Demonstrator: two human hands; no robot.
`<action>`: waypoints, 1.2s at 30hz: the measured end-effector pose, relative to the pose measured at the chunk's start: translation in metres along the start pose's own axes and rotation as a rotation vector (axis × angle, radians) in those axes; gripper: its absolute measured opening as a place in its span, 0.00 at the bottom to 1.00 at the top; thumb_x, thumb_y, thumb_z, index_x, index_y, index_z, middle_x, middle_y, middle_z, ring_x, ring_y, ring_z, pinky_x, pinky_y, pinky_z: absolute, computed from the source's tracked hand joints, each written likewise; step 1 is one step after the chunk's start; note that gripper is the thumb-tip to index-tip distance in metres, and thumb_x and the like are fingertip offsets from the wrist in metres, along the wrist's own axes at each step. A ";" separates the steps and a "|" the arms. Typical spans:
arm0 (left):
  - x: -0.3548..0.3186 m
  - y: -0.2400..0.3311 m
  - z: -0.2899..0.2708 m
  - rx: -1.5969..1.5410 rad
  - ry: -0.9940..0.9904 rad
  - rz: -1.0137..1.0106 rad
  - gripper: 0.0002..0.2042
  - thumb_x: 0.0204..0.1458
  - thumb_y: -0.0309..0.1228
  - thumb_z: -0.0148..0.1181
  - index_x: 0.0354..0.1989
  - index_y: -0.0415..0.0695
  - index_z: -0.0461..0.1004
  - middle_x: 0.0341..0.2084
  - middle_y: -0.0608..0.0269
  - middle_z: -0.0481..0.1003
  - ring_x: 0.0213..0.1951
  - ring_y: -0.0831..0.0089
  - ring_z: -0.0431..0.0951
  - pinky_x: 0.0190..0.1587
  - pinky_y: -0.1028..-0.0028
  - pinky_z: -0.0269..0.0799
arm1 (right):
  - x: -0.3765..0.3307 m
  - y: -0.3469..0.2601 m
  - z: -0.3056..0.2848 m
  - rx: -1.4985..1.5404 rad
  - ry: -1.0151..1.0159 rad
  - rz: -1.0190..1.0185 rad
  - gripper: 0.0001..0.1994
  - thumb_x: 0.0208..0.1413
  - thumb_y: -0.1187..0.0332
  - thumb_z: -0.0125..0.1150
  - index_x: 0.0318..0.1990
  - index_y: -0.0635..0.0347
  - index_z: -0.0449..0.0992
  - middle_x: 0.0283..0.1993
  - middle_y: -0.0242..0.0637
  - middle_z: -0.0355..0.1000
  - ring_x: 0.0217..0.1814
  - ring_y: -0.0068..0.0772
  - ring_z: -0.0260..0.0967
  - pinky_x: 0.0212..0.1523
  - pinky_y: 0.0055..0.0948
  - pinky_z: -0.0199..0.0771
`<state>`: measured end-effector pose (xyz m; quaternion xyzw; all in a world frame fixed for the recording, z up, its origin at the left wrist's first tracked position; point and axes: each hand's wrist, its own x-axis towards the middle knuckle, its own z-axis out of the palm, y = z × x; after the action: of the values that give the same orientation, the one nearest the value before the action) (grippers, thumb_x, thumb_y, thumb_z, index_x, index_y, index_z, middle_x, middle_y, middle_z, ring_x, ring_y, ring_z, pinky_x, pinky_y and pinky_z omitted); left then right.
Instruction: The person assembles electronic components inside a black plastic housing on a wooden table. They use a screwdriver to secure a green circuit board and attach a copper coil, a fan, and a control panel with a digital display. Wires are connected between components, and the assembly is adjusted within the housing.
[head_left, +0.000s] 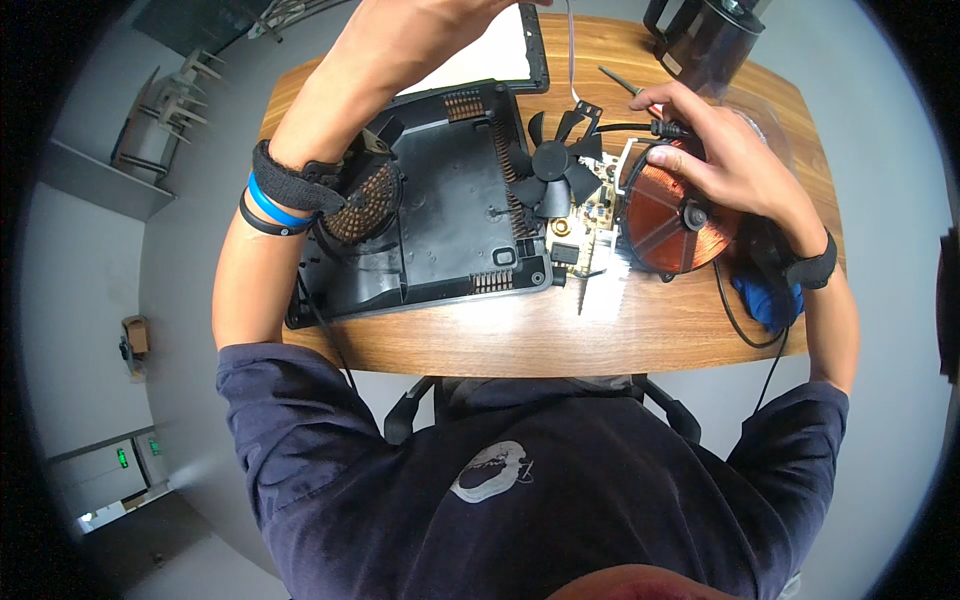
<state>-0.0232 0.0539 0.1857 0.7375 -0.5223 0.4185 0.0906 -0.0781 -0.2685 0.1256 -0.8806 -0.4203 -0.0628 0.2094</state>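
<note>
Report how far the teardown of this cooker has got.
Done: the black base shell lies open, and the fan, circuit board and copper coil are out beside it. In hand: the right hand rests on the coil; the left hand is raised at the frame's top, its grip hidden. Left: wires still join coil and board.

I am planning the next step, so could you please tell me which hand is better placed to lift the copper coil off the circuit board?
Probably the right hand: its fingers already rest on the copper coil beside the circuit board. The left hand is raised over the far edge of the black housing, well away from the coil.
</note>
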 end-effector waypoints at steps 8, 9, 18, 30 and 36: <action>0.004 -0.004 -0.002 0.125 0.110 -0.083 0.11 0.52 0.21 0.73 0.44 0.43 0.85 0.31 0.61 0.73 0.35 0.67 0.76 0.37 0.69 0.77 | -0.005 -0.004 -0.006 -0.024 -0.010 0.051 0.19 0.68 0.54 0.66 0.58 0.56 0.78 0.49 0.46 0.83 0.52 0.53 0.81 0.49 0.45 0.78; 0.005 -0.005 0.000 0.130 0.131 -0.087 0.11 0.52 0.21 0.73 0.44 0.43 0.84 0.31 0.61 0.73 0.35 0.66 0.76 0.37 0.69 0.77 | -0.005 -0.003 -0.006 -0.054 0.001 0.044 0.18 0.68 0.54 0.66 0.57 0.56 0.78 0.48 0.46 0.83 0.51 0.53 0.81 0.47 0.44 0.78; 0.015 0.015 0.006 0.208 0.292 0.010 0.12 0.49 0.23 0.75 0.43 0.46 0.85 0.30 0.64 0.74 0.31 0.68 0.76 0.31 0.70 0.76 | 0.009 0.019 -0.007 0.099 -0.118 -0.051 0.20 0.65 0.56 0.71 0.45 0.64 0.72 0.39 0.45 0.74 0.42 0.42 0.74 0.42 0.41 0.70; 0.014 0.047 0.030 -0.332 0.068 0.113 0.21 0.50 0.21 0.71 0.55 0.48 0.86 0.37 0.62 0.80 0.34 0.69 0.81 0.34 0.71 0.81 | 0.005 0.020 0.006 0.129 0.045 -0.147 0.24 0.55 0.56 0.80 0.48 0.63 0.76 0.83 0.49 0.52 0.77 0.55 0.62 0.71 0.49 0.68; 0.017 0.065 0.039 -0.774 -0.030 -0.103 0.19 0.56 0.20 0.71 0.57 0.44 0.84 0.42 0.58 0.79 0.40 0.68 0.83 0.44 0.71 0.83 | 0.003 0.033 0.004 0.244 -0.075 -0.159 0.23 0.53 0.61 0.81 0.48 0.65 0.76 0.71 0.45 0.66 0.66 0.50 0.70 0.63 0.43 0.71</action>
<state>-0.0566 -0.0082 0.1533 0.6799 -0.6052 0.1746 0.3753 -0.0514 -0.2830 0.1127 -0.8143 -0.5009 0.0052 0.2932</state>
